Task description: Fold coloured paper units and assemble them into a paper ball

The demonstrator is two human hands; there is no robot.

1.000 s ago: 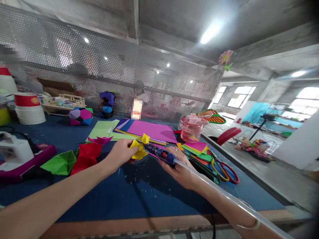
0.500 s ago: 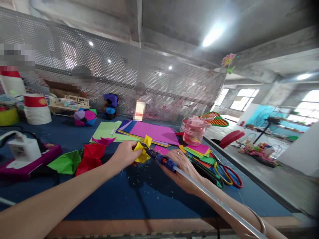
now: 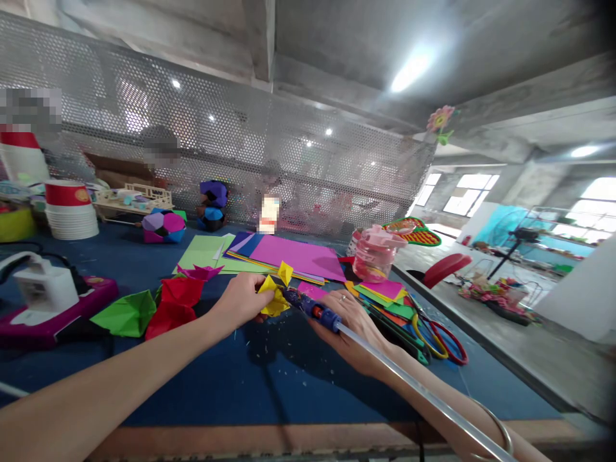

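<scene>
My left hand point(image 3: 244, 296) is closed on a folded yellow paper piece point(image 3: 274, 300), held just above the blue table mat. A pointed yellow flap sticks up from the piece. My right hand point(image 3: 349, 330) is wrapped round a dark blue glue gun point(image 3: 312, 309), its tip against or very near the yellow paper. A long clear glue stick point(image 3: 414, 385) runs out of the gun's back, over my right forearm. Left of my left hand lie folded red paper point(image 3: 176, 305) and folded green paper point(image 3: 126, 313).
Coloured paper sheets point(image 3: 298, 255) lie behind my hands. On the right are a pink jar point(image 3: 378, 253), small paper squares point(image 3: 385, 290) and scissors point(image 3: 440, 340). A purple power strip point(image 3: 99, 296) and stacked paper cups point(image 3: 72, 218) stand left. A perforated screen point(image 3: 231, 147) rises behind the table.
My hands, the yellow paper and the glue gun stay almost exactly where they were. Only a very slight shift of the camera view shows.
</scene>
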